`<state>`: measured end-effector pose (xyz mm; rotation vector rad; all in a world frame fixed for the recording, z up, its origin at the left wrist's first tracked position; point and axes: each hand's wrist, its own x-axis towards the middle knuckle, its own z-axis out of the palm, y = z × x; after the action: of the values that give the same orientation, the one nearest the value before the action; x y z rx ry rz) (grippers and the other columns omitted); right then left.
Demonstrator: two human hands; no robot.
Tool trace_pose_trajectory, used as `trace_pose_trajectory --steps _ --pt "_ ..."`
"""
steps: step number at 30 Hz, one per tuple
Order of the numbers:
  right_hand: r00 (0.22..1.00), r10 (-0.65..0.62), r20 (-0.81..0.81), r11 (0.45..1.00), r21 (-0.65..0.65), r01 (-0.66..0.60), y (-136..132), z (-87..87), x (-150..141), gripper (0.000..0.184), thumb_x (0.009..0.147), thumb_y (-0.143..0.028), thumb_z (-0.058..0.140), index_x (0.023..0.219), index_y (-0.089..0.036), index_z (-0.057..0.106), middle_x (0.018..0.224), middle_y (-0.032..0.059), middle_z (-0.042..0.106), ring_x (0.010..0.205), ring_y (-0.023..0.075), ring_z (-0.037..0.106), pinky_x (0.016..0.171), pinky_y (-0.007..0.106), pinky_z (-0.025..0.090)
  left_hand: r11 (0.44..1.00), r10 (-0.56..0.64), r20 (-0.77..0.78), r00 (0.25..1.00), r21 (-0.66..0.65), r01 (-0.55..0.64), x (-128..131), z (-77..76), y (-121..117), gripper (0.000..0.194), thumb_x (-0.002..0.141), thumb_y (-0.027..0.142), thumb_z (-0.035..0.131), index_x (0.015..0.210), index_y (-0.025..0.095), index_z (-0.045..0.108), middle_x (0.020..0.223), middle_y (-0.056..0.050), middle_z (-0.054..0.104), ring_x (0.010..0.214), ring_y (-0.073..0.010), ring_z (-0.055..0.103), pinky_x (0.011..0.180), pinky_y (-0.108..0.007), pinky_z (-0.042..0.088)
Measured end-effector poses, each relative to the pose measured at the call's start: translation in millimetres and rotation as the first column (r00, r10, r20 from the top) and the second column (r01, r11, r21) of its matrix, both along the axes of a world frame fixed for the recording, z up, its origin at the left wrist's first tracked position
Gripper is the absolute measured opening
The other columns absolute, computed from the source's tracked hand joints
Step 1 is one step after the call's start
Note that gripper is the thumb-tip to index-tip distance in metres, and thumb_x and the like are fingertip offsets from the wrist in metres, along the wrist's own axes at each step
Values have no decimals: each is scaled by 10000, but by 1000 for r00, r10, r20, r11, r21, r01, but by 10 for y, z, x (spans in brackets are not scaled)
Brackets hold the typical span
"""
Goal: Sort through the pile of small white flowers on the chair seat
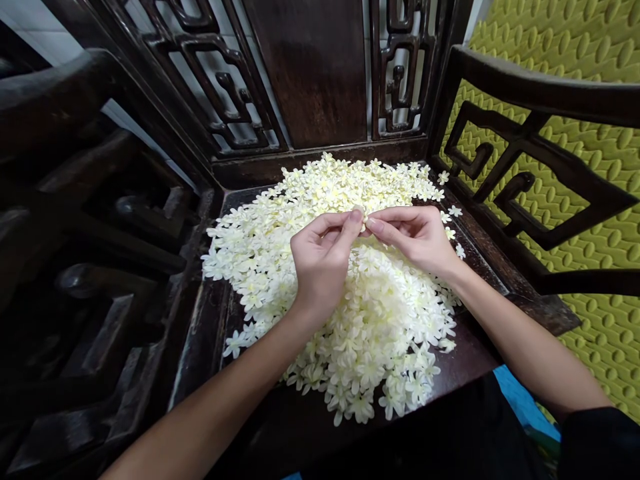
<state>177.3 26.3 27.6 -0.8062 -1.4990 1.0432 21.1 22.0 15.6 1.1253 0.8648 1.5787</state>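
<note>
A wide heap of small white, pale-yellow-centred artificial-looking flowers (270,267) is spread over the seat of a dark wooden chair. Above its middle, my left hand (323,260) pinches with thumb and forefinger. My right hand (417,237) meets it fingertip to fingertip, also in a pinch. Between the two pinches a small pale flower piece (364,227) just shows; the fingers cover most of it. Both wrists hang over the flowers, and the remaining fingers are curled in.
Behind the heap rises the carved chair back (315,73). A dark armrest (545,100) stands on the right and carved woodwork (100,267) on the left. A few loose flowers (455,211) lie near the right edge. Yellow-green textured material (600,280) lies beyond the armrest.
</note>
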Motion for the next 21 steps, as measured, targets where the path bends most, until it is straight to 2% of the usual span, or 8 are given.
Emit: trace_pose_trajectory --steps 5,12,21 --pt "1000 5 10 1000 9 -5 3 -8 3 223 830 -299 825 1024 -190 836 823 50 806 575 81 606 481 193 496 1000 -5 0 1000 -1 5 -2 3 3 190 804 356 834 806 180 765 774 -24 741 710 -126 689 744 -263 592" --pt "999 27 -18 1000 9 -27 4 -6 7 197 830 -273 821 1001 -174 833 826 49 807 606 86 650 516 190 528 1000 -9 -1 1000 -7 9 -7 0 7 197 809 354 829 807 171 754 762 -23 741 724 -132 701 766 -267 590" --pt "999 -33 -33 999 -37 32 2 13 -6 178 769 -291 859 859 -147 807 791 50 791 663 123 701 583 232 564 999 -20 -15 1000 -29 19 -5 -4 -8 196 793 358 838 832 177 774 777 -19 718 715 -122 671 762 -268 581"
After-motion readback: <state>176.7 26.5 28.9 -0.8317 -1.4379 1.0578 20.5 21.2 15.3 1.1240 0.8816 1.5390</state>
